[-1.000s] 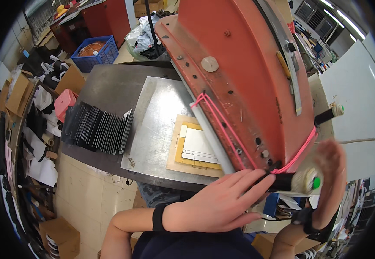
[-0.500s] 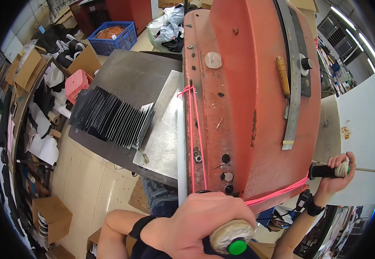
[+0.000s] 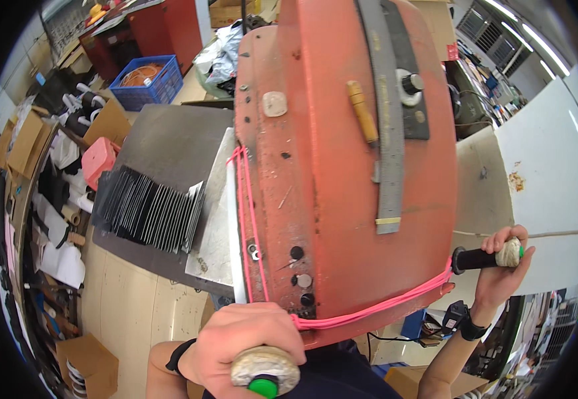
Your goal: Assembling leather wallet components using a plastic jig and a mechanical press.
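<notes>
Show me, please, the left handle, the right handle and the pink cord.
Left handle (image 3: 267, 366): head view, on its pale wrapped end.
Right handle (image 3: 477, 259): head view, on its black shaft.
Pink cord (image 3: 385, 308): head view, on its bundled lower strands.

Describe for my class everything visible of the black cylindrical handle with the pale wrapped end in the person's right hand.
The black cylindrical handle has a wider collar at its inner end, an off-white wrapped grip, perhaps tape, and a green tip. It points right in the picture, beyond the edge of the red painted machine arm. The person's right hand curls around the grip, partly hiding it. Pink cord reaches toward the collar; contact is unclear.
</notes>
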`<state>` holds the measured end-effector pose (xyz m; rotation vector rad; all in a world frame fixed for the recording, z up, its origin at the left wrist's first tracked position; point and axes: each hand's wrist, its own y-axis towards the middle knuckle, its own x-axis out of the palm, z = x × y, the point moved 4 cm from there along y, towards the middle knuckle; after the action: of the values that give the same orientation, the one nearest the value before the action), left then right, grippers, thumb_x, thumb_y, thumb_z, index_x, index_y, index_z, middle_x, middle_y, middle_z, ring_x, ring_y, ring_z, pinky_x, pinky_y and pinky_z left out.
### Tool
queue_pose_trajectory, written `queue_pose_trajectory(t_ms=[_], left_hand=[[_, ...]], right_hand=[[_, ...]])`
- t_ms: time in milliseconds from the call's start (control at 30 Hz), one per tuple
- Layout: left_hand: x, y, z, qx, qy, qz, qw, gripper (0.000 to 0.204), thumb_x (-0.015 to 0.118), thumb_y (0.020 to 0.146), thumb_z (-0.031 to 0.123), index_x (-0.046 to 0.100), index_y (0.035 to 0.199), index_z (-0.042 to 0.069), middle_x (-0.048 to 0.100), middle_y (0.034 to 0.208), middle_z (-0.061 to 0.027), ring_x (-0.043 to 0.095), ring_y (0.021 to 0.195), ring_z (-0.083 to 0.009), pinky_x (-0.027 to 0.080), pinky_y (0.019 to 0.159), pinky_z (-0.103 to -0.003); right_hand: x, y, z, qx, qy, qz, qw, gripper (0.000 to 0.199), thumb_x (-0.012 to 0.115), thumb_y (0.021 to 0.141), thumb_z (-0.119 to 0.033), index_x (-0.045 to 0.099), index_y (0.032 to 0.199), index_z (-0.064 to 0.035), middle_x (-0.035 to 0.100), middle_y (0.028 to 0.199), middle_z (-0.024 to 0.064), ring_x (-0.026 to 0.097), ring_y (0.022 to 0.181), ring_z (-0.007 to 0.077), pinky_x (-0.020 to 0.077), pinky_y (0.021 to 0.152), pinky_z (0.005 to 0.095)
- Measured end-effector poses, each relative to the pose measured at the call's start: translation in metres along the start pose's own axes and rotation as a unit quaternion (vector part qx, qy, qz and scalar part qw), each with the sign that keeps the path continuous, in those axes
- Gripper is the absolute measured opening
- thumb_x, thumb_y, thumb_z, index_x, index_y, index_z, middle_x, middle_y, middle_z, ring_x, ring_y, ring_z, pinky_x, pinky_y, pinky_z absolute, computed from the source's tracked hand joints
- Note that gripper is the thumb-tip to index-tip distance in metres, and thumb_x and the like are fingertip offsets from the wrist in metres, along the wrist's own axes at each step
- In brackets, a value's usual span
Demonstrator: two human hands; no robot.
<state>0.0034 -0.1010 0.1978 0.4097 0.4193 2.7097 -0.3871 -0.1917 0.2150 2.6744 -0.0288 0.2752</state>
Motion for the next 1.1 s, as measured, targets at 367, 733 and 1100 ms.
queue_pose_trajectory(t_ms=[367, 733, 1100], left_hand=[[0.007, -0.003, 0.006, -0.069, 0.008, 0.096, 0.993, 0.083, 0.063, 0.082, 0.081, 0.061, 0.092, -0.002, 0.061, 0.075, -0.0098, 0.058, 0.069, -0.0209, 0.046, 0.064, -0.033], [0.013, -0.006, 0.007, -0.082, 0.043, 0.114, 0.989, 0.081, 0.061, 0.085, 0.078, 0.063, 0.095, -0.003, 0.064, 0.081, -0.0107, 0.06, 0.068, -0.0157, 0.046, 0.061, -0.028], [0.006, -0.006, 0.01, -0.064, 0.049, 0.089, 0.993, 0.078, 0.058, 0.089, 0.076, 0.065, 0.098, -0.001, 0.064, 0.082, -0.0068, 0.061, 0.07, -0.0138, 0.047, 0.063, -0.027]], right_hand=[[0.091, -0.034, -0.129, 0.144, -0.484, -0.034, 0.863, 0.053, 0.066, 0.093, -0.026, 0.053, 0.139, -0.0028, 0.066, 0.112, 0.0122, 0.066, 0.098, 0.0177, 0.0525, 0.086, 0.0317], [0.19, 0.115, -0.025, 0.0, -0.514, -0.239, 0.824, 0.038, 0.071, 0.089, -0.009, 0.058, 0.122, 0.0018, 0.062, 0.078, 0.009, 0.061, 0.07, 0.0206, 0.0508, 0.068, 0.0342], [0.217, 0.152, -0.007, -0.022, -0.565, -0.275, 0.778, 0.024, 0.073, 0.088, -0.009, 0.065, 0.109, 0.0003, 0.061, 0.073, 0.0097, 0.061, 0.068, 0.0207, 0.0493, 0.066, 0.0351]])
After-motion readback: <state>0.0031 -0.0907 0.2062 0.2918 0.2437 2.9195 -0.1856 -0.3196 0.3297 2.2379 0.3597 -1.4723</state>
